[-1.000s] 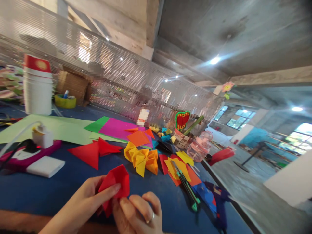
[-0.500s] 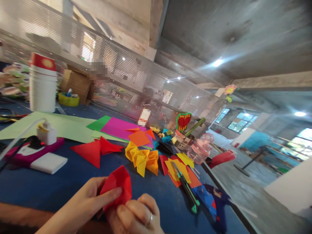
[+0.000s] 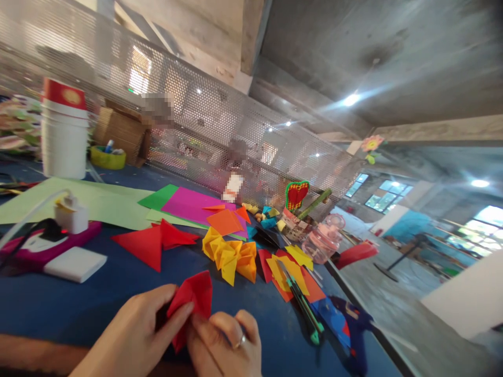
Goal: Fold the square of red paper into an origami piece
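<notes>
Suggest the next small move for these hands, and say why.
I would probably pinch the folded red paper flatter with the right hand, the left hand holding it steady: both hands are on it, and its upper flaps stand apart.

Your count: one red paper in your grip, one ring, one purple sheet, one glue gun, one power strip, one heart ornament, one cardboard box. Yellow folded pieces overlap; you get no sure number.

A slim, shiny, silver-coloured ring circles one right-hand finger; the left hand is bare.
</notes>
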The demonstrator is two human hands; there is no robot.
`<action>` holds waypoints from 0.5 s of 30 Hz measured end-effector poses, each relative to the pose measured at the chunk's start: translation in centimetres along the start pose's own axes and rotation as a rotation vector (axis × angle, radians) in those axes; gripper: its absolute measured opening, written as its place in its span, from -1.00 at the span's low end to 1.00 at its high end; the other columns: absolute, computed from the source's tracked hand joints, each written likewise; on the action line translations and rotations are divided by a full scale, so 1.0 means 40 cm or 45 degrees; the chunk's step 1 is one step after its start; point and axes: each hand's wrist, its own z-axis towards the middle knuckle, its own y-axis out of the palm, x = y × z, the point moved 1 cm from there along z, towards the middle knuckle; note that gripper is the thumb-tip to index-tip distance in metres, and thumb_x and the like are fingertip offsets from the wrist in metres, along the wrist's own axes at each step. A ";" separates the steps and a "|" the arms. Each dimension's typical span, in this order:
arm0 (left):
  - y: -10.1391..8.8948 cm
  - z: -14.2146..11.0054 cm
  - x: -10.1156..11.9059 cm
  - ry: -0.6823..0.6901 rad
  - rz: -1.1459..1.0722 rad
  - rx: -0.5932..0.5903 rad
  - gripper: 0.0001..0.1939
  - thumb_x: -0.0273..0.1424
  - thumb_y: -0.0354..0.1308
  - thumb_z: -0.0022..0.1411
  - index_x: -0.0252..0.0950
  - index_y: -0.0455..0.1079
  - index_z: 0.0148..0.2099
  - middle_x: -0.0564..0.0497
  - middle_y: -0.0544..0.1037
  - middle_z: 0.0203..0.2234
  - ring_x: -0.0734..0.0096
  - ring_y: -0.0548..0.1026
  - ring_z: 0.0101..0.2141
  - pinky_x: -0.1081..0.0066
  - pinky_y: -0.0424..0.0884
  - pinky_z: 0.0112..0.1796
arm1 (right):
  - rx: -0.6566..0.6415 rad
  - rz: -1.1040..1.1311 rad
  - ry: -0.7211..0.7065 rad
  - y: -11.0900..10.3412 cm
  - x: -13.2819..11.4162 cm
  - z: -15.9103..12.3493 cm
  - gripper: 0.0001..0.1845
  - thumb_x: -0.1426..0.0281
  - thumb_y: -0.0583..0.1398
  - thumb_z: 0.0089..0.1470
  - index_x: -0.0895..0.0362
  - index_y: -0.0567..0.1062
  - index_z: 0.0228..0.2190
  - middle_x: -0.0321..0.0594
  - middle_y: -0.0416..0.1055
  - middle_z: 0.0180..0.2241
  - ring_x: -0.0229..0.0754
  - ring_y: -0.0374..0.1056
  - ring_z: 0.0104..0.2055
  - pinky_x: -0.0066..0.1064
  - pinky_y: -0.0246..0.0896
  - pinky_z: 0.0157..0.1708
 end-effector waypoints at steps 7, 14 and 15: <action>-0.042 -0.058 -0.133 0.953 0.625 0.601 -0.83 -0.35 0.19 0.46 -0.12 0.52 0.05 0.08 0.66 -0.12 0.30 0.63 -0.07 0.38 0.40 0.08 | 0.092 0.175 -0.025 0.009 0.015 0.026 -0.55 0.43 0.10 0.58 0.03 0.57 -0.39 -0.56 0.63 -0.41 -0.36 0.37 -0.40 -0.26 0.12 -0.25; -0.006 -0.080 -0.167 1.131 0.825 0.428 -0.60 -0.08 0.32 0.35 -0.06 0.60 0.17 -0.04 0.73 -0.03 0.03 0.66 0.04 0.08 0.54 0.21 | 0.028 0.268 0.036 0.006 0.014 0.010 -0.53 0.41 0.03 0.56 0.03 0.60 -0.37 -0.43 0.61 -0.44 -0.31 0.36 -0.40 -0.28 0.13 -0.30; -0.003 -0.078 -0.168 1.134 0.835 0.405 -0.58 -0.06 0.30 0.36 -0.07 0.60 0.18 -0.06 0.73 -0.01 0.02 0.65 0.06 0.07 0.52 0.24 | 0.018 0.278 0.043 0.001 0.014 0.013 -0.53 0.42 0.02 0.57 0.05 0.60 -0.34 -0.44 0.61 -0.43 -0.31 0.36 -0.40 -0.29 0.14 -0.29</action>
